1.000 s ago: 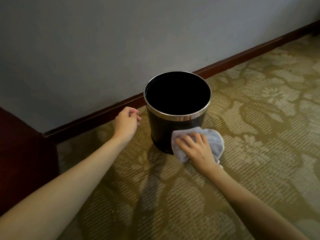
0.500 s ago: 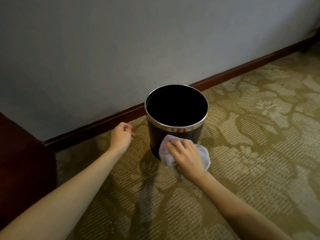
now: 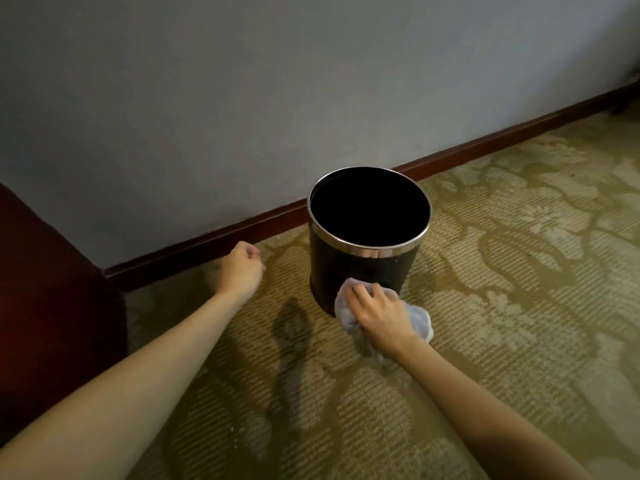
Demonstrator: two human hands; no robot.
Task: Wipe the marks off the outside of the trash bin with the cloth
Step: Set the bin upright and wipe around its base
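- My right hand lies on the cloth, fingers bent over it and bunching it, pressing it against the lower front of the trash bin.
- The cloth is pale, almost white, and crumpled; part of it sticks out to the left of my fingers against the bin wall, and part bulges out to the right of my hand, down by the carpet.
- The trash bin stands upright on the carpet, close to the wall. It is round and black, with a shiny metal band around its open top. The inside is too dark for me to see anything in it.
- A few small pale specks show on the black wall of the bin just under the metal band, on its right side.
- My left hand is off to the left of the bin, well apart from it, above the carpet near the skirting board. Its fingers are loosely curled in toward the palm and it holds nothing.
- Both my forearms are bare and reach in from the bottom of the view.
- The carpet is olive and beige with a leafy pattern, and the shadow of my left arm falls across it between my two arms.
- The skirting board is dark reddish wood running along the foot of the grey wall.
- A dark red piece of furniture stands at the far left, against the wall.
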